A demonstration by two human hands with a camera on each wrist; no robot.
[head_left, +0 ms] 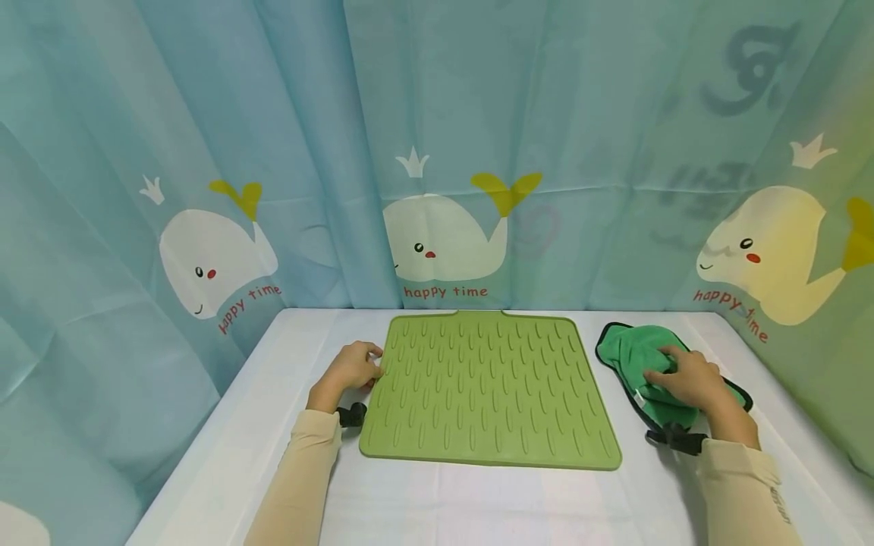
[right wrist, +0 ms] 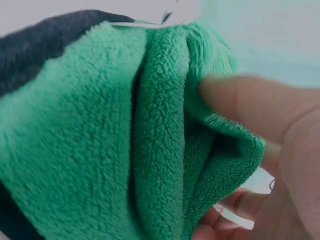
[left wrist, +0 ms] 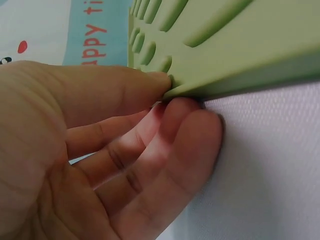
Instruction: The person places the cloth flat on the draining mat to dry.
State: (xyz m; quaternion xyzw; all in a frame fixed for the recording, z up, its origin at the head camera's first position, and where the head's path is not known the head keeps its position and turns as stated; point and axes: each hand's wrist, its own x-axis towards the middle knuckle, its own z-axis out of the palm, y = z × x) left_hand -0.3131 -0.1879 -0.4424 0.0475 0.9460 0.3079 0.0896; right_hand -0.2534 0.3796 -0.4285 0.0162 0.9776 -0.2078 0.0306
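Note:
A green ridged silicone mat (head_left: 488, 394) lies flat on the white table. At its left edge, my left hand (head_left: 356, 365) pinches the rim, thumb (left wrist: 120, 92) on top and the curled fingers (left wrist: 192, 145) underneath, as the left wrist view shows. To the right of the mat lies a crumpled green plush cloth (head_left: 638, 356) with black edging and a small white tag. My right hand (head_left: 693, 379) grips this cloth. In the right wrist view a fold of the cloth (right wrist: 160, 135) sits between the thumb (right wrist: 245, 100) and the fingers below, which are partly hidden behind it.
The white table (head_left: 505, 504) extends in front of the mat and to both sides. A blue-green curtain (head_left: 437, 91) with printed whales hangs right behind the table and along its sides. Black wrist mounts (head_left: 351, 415) sit at both wrists.

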